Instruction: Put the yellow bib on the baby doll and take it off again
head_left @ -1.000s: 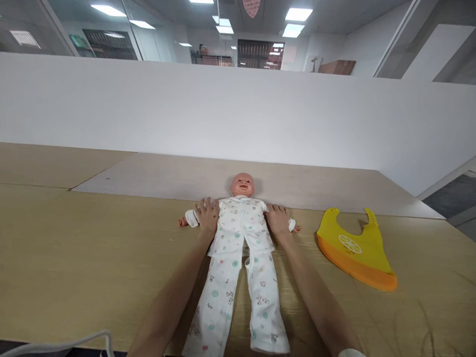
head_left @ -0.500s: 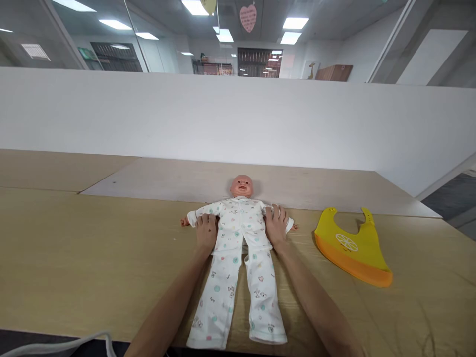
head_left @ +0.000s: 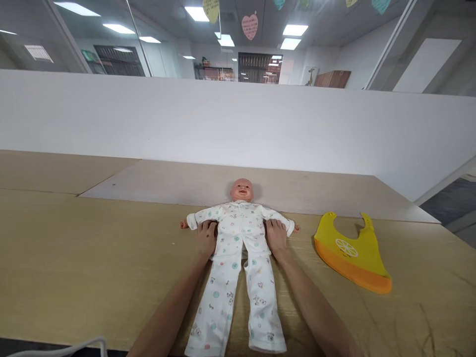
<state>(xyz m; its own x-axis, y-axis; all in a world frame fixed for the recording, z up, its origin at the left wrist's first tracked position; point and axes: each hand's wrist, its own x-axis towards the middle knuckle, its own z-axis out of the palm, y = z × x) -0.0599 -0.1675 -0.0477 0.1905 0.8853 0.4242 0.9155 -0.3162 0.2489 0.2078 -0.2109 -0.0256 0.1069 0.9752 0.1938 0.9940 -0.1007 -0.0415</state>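
A baby doll (head_left: 238, 215) lies on its back, head toward the wall, arms spread. It wears a white printed long-sleeved top (head_left: 232, 228) and matching trousers (head_left: 219, 302) whose legs stretch toward me. My left hand (head_left: 207, 237) rests palm down against one side of its torso, just below the sleeve. On the other side my right hand (head_left: 276, 235) lies the same way, under the other sleeve. Fingers point forward on both hands and nothing is seen gripped; the thumbs and fingertips are partly hidden. The ends of both trouser legs look flat.
To the right lies a yellow bib (head_left: 353, 253) with an orange pocket and a white citrus print. The wooden table (head_left: 92, 267) meets a low white wall (head_left: 186, 119) with glass above it. A white cable (head_left: 82, 345) hangs at the lower left edge.
Both hands have slid slightly down from the sleeves; the right fingers no longer lie over the sleeve. The doll's arms look straighter, and the view has tilted up slightly.
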